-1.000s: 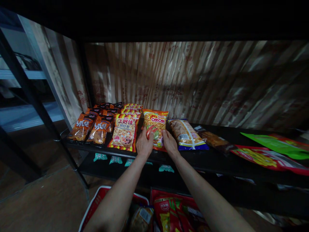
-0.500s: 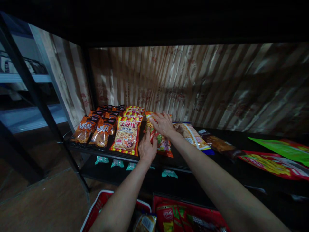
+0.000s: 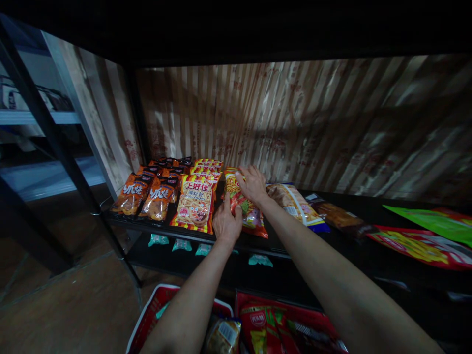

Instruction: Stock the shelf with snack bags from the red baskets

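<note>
An orange and red snack bag (image 3: 240, 201) lies on the black shelf, partly covered by my hands. My left hand (image 3: 227, 223) is at the bag's lower left side, index finger and thumb apart on its edge; its other fingers are mostly hidden. Over the bag's upper right part rests my right hand (image 3: 253, 187), fingers stretched out and fairly flat. Close by on the left stands a row of yellow and red prawn cracker bags (image 3: 194, 204). To the right lies a brown and white bag with a blue edge (image 3: 295, 204).
Several orange and black snack bags (image 3: 158, 199) fill the shelf's left end. Farther right lie a dark brown packet (image 3: 341, 219), a red bag (image 3: 420, 246) and a green bag (image 3: 431, 223). Small teal packets (image 3: 260, 259) sit on the lower shelf. A red basket (image 3: 147, 314) stands below.
The right hand's fingers have lifted slightly and shifted on the bag, baring more of its front. My left hand stays at its lower left edge. The view has shifted slightly.
</note>
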